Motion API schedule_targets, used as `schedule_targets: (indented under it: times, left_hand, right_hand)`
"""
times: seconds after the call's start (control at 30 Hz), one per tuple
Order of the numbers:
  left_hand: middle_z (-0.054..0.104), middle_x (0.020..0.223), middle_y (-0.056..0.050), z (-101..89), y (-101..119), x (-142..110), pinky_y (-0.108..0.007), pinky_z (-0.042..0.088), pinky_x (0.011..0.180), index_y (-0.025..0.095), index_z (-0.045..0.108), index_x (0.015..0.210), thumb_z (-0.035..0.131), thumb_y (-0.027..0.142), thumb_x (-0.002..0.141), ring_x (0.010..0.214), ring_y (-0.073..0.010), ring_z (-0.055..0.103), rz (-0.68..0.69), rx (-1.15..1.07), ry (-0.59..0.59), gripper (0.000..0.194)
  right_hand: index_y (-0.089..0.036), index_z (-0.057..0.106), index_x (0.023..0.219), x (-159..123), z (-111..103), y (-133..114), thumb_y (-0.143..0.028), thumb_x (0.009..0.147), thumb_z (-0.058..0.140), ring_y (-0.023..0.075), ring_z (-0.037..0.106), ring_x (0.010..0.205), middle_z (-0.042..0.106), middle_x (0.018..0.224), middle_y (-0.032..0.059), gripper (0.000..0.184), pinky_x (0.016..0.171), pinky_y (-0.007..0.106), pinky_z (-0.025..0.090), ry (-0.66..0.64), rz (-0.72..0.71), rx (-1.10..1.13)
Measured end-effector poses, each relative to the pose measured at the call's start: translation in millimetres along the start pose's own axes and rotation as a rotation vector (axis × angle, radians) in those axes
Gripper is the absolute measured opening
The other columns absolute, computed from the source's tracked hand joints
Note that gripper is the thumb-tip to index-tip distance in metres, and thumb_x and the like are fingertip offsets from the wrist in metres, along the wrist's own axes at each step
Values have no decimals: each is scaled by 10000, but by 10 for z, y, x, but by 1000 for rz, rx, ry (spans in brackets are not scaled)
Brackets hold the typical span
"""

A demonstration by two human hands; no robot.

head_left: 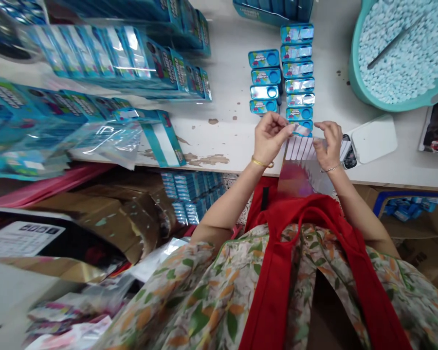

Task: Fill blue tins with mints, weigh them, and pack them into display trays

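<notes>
My left hand [272,136] pinches one end of a small shiny sticker [302,130], which lies over the nearest tin [305,124] in the right-hand column. That tin is blue and flat, with a round window and printed lid. Just right of it, my right hand [328,146] has thumb and forefinger apart with nothing between them. Below the fingers, a sheet of sticker strips [298,148] hangs over the table edge towards my red apron [270,204]. More blue tins [299,85] form this column, several with shiny strips across them. A shorter column of tins [264,76] lies to its left.
A turquoise basin [354,63] of pale blue candies, with a dark scoop or stick in it, stands at right. Beside my right hand sits a white scale [374,138]. Wrapped display boxes [131,53] crowd the left. Stacked tins [193,194] show below the table.
</notes>
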State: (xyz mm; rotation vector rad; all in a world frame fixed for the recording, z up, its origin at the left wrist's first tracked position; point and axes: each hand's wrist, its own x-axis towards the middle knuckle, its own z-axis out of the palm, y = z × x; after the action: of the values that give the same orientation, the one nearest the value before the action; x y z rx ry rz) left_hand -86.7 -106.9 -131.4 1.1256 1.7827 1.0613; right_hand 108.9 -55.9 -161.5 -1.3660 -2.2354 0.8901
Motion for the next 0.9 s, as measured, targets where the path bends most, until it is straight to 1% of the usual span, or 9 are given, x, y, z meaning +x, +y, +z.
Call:
schedule_targets:
  times: [0.13, 0.2, 0.27, 0.37, 0.47, 0.6, 0.67, 0.77, 0.9]
  left_hand:
    - [638, 875, -21, 265, -174, 185, -311, 599, 707, 254, 607, 1138, 569, 467, 1014, 777, -135, 672, -53, -22, -8, 249]
    - [646, 855, -19, 331, -244, 225, -303, 594, 707, 251, 611, 1128, 571, 444, 1014, 784, -136, 669, -73, -32, -9, 228]
    - [654, 846, -19, 361, -300, 262, -298, 588, 711, 249, 615, 1118, 564, 446, 1014, 801, -138, 669, -85, -27, -11, 228]
    - [654, 834, -22, 371, -345, 336, -316, 571, 714, 246, 622, 1076, 546, 448, 1020, 791, -146, 653, -93, 22, 15, 223]
    - [642, 844, -35, 369, -329, 403, -364, 550, 741, 239, 611, 962, 542, 415, 1018, 788, -168, 623, -80, 147, 66, 197]
    - [650, 994, -85, 381, -251, 435, -499, 512, 909, 246, 578, 862, 571, 393, 997, 1018, -273, 602, -10, 439, 112, 199]
    - [643, 1076, -103, 397, -230, 441, -555, 470, 966, 234, 570, 855, 591, 399, 988, 1126, -318, 560, -12, 527, 134, 214]
    - [629, 1123, -119, 421, -250, 472, -587, 425, 994, 208, 559, 862, 582, 407, 999, 1198, -342, 519, -52, 542, 129, 243]
    - [622, 1156, -123, 444, -268, 544, -590, 408, 997, 221, 550, 849, 565, 416, 1000, 1247, -353, 481, -55, 523, 102, 247]
  right_hand:
    - [-218, 647, 1022, 145, 18, -69, -661, 1038, 332, 234, 593, 939, 616, 933, 80, 544, 904, 414, 486, -1, 82, 165]
    - [-214, 628, 941, 211, 58, -40, -626, 1055, 314, 207, 578, 847, 594, 852, 59, 531, 834, 381, 494, 6, 128, 252]
    - [-212, 613, 906, 268, 93, 19, -612, 1062, 294, 197, 571, 812, 584, 822, 52, 534, 796, 366, 492, 13, 139, 286]
    - [-216, 615, 883, 352, 122, 130, -601, 1066, 295, 202, 577, 805, 580, 801, 51, 533, 801, 376, 483, 3, 108, 216]
    - [-215, 634, 880, 439, 145, 226, -575, 1070, 318, 222, 594, 820, 583, 793, 63, 515, 848, 412, 463, -27, 83, 78]
    - [-213, 651, 896, 520, 175, 303, -553, 1070, 339, 248, 612, 863, 601, 804, 74, 493, 896, 449, 436, -43, 109, -14]
    - [-211, 649, 883, 539, 180, 326, -554, 1066, 350, 253, 617, 878, 610, 811, 76, 491, 907, 457, 427, -39, 122, -20]
    - [-206, 641, 858, 564, 186, 363, -565, 1059, 364, 260, 621, 887, 619, 810, 80, 496, 919, 469, 415, -42, 125, -17]
    - [-201, 642, 852, 607, 221, 429, -553, 1059, 368, 264, 628, 889, 626, 813, 84, 492, 922, 478, 412, -83, 131, -38]
